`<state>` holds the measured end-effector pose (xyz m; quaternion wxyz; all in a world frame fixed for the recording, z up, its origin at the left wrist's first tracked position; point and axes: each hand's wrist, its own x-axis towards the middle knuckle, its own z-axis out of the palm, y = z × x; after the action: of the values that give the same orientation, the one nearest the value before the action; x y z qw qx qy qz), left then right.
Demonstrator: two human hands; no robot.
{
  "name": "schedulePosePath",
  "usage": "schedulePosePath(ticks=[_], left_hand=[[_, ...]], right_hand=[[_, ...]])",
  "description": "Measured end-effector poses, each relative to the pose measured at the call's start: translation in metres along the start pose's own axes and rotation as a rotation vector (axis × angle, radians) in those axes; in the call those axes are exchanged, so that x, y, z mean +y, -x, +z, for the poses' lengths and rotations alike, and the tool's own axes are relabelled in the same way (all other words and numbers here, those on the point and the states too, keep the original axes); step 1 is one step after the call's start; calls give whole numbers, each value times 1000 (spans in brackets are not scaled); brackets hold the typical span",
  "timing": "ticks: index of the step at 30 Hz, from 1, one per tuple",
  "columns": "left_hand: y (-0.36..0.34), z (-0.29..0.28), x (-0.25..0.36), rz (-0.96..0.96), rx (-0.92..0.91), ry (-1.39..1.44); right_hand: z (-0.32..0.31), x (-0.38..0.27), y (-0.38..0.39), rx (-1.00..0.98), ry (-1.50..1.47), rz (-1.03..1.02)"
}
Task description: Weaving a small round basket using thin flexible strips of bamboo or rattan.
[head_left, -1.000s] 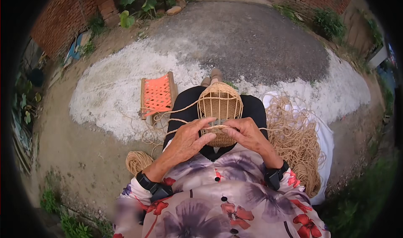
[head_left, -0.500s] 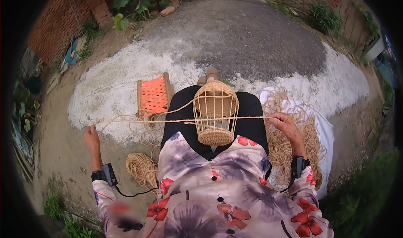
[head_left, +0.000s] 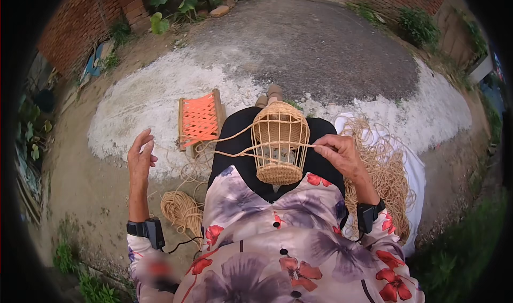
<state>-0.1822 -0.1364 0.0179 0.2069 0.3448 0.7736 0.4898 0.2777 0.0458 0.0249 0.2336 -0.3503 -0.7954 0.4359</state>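
A tan woven basket [head_left: 279, 174] with bare upright ribs rests on my lap, its solid weave at both ends and gaps between the ribs along the middle. My right hand [head_left: 340, 156] is beside its right side, thumb and fingers pinched on a tan cord [head_left: 232, 154] that runs leftward across the ribs. Another stretch of cord leads from the basket's left side toward the ground. Out to the left, my left hand [head_left: 141, 161] is raised with fingers apart and holds nothing.
An orange-webbed stool [head_left: 200, 118] stands ahead on the left. A coil of cord [head_left: 180, 211] lies by my left side. On my right, a tangled cord heap [head_left: 382, 172] covers a white cloth [head_left: 416, 196]. Brick walls and plants border the yard.
My left hand has let go of the cord and moved up and inward. My right hand has come in closer to the basket, and the taut cord now hangs slack.
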Motion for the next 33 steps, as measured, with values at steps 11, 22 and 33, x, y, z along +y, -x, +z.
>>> schedulePosePath(ticks=[11, 22, 33], left_hand=[[45, 99, 40, 352, -341, -145], [-18, -11, -89, 202, 204, -540], [-1, 0, -82, 140, 204, -708]], right_hand=[[23, 31, 1, -57, -215, 12], [-47, 87, 48, 87, -252, 244], [-29, 45, 34, 185, -334, 286]])
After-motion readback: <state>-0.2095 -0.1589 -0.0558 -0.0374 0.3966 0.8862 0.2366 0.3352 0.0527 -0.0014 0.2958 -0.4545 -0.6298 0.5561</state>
